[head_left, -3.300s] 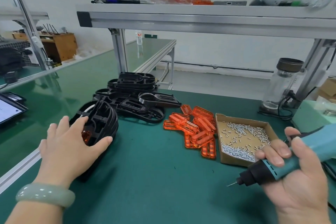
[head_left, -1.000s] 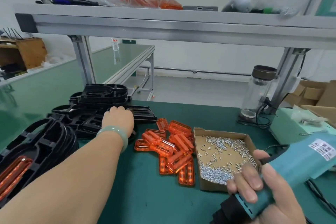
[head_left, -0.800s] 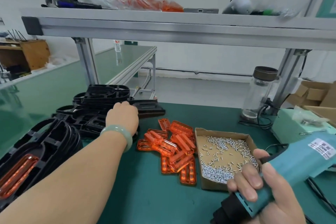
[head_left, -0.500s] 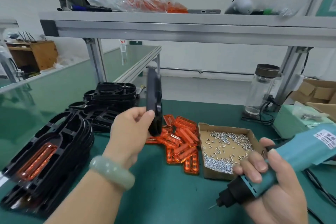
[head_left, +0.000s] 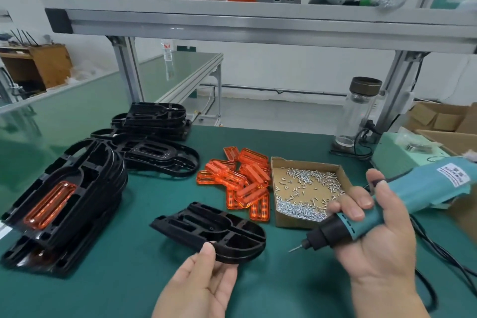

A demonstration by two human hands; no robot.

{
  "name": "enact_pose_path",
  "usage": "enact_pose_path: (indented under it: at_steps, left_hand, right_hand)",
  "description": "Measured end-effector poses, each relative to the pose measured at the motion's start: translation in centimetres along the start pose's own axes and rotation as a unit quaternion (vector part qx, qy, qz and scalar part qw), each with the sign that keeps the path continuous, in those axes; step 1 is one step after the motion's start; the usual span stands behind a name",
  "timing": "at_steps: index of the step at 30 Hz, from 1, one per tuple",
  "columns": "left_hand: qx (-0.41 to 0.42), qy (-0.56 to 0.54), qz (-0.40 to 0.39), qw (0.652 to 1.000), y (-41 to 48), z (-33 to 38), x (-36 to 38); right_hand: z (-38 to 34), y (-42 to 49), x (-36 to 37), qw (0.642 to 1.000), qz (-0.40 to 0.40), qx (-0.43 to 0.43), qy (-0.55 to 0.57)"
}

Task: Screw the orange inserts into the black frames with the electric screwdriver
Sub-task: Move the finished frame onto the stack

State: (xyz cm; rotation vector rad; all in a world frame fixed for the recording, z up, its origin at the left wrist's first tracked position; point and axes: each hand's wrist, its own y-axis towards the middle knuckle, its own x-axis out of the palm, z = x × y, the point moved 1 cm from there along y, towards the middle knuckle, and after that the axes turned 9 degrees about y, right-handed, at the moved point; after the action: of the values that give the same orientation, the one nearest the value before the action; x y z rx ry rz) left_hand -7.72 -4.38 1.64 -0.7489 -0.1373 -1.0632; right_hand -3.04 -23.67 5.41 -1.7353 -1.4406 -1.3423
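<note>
Left fingers pinch one black frame; right fingers grip one electric screwdriver; one screw box nearby

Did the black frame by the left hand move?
Yes. The black frame came down from upright over the orange inserts to flat, nearer than them.

1 screw box was counted, screws w/in too many to tally. Left of it approx. a dozen orange inserts were piled and 1 black frame was seen apart. Further frames were stacked, no. unclear. Behind it, 1 glass jar. At its right, 1 electric screwdriver.
</note>
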Motion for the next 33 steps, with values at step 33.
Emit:
enact_pose_path:
  at_steps: [33]
  left_hand:
    - [0.358,0.787,-0.291,0.409,3.0,2.7,0.4]
  right_hand:
    - [-0.1,-0.1,0.1,0.999,0.037,0.009,0.012]
